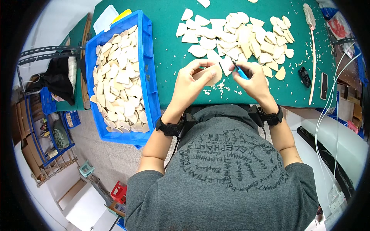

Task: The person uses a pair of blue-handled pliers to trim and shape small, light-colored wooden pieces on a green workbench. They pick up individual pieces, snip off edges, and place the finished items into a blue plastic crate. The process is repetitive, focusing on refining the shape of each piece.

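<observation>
Near the front edge of the green table, my left hand (192,81) grips a flat, cream, rounded foam-like piece (214,76) between thumb and fingers. Just to its right, my right hand (252,81) is closed round a small blue-handled tool (241,73). The tool's dark, narrow tip points up and left, apart from the held piece; its exact kind is too small to tell. Small pale scraps (222,89) lie on the table below the two hands. Beyond them spreads a loose heap of similar cream pieces (244,38).
A blue plastic crate (148,65) full of cream pieces stands at the left. On the right of the green table (165,46) lie a long pale stick (313,57), a black bundled item (304,77) and a phone-like dark slab (324,85). White cables (318,131) hang at the far right.
</observation>
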`<state>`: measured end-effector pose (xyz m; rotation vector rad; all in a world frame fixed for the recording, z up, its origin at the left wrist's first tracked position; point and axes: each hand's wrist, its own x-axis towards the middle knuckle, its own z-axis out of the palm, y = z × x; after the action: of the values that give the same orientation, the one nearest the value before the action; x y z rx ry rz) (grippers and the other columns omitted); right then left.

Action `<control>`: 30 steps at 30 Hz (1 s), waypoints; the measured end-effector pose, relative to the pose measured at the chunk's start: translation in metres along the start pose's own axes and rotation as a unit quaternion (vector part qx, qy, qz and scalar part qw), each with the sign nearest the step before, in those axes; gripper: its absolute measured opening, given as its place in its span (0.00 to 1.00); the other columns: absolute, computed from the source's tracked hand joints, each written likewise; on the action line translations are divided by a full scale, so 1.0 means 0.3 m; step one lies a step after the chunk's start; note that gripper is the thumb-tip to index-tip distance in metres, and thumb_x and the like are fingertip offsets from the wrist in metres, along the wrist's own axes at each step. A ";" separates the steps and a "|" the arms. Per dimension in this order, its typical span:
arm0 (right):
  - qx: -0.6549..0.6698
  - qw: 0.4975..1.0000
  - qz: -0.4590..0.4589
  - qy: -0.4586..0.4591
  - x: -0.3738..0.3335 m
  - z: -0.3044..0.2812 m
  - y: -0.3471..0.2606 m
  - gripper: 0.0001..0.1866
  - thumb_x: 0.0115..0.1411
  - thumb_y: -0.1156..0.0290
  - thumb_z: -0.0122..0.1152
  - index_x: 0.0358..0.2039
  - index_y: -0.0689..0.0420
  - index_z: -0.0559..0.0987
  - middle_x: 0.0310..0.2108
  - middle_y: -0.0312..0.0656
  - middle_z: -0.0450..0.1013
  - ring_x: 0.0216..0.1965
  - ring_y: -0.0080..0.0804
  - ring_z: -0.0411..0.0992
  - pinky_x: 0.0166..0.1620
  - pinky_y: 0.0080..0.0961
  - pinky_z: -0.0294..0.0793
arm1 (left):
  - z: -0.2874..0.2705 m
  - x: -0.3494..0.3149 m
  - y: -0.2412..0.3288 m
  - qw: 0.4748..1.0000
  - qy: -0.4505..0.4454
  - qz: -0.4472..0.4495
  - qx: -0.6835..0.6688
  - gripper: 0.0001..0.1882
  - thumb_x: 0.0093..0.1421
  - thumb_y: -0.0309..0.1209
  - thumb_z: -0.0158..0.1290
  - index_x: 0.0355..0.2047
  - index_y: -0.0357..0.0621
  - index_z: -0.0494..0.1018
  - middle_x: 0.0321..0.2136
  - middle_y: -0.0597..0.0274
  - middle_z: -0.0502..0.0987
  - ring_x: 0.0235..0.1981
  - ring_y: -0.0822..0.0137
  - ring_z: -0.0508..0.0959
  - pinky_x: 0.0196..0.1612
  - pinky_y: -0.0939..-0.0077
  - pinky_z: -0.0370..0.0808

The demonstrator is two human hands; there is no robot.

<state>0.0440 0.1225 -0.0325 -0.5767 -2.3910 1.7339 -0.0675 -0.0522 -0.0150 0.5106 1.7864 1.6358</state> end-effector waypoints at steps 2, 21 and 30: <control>0.062 0.996 0.043 0.057 0.021 -0.008 0.075 0.12 0.47 0.72 0.60 0.35 0.61 0.79 0.24 0.39 0.76 0.25 0.19 0.71 0.31 0.17 0.70 | -0.031 0.000 0.003 0.997 -0.011 -0.060 -0.049 0.12 0.56 0.31 0.57 0.38 0.37 0.76 0.33 0.66 0.77 0.33 0.77 0.75 0.35 0.85 0.71; -0.189 0.909 -0.363 0.080 0.082 0.175 0.140 0.23 0.34 0.84 0.60 0.35 0.58 0.73 0.33 0.43 0.72 0.34 0.42 0.71 0.38 0.35 0.70 | -0.222 -0.034 -0.159 0.960 -0.046 -0.252 -0.116 0.40 0.63 0.61 0.29 0.51 0.33 0.69 0.47 0.52 0.75 0.43 0.61 0.76 0.44 0.68 0.74; -0.072 0.956 -0.225 0.174 -0.053 0.107 0.005 0.19 0.41 0.82 0.64 0.37 0.58 0.75 0.37 0.44 0.71 0.37 0.38 0.73 0.41 0.28 0.72 | -0.021 0.027 -0.100 0.957 -0.091 -0.188 -0.202 0.17 0.62 0.36 0.50 0.46 0.36 0.71 0.38 0.57 0.77 0.33 0.70 0.80 0.36 0.73 0.80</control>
<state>0.0486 0.0883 -0.0427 -0.2884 -2.1873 1.1707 -0.0735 -0.0557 -0.0459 0.1175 1.2720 1.5642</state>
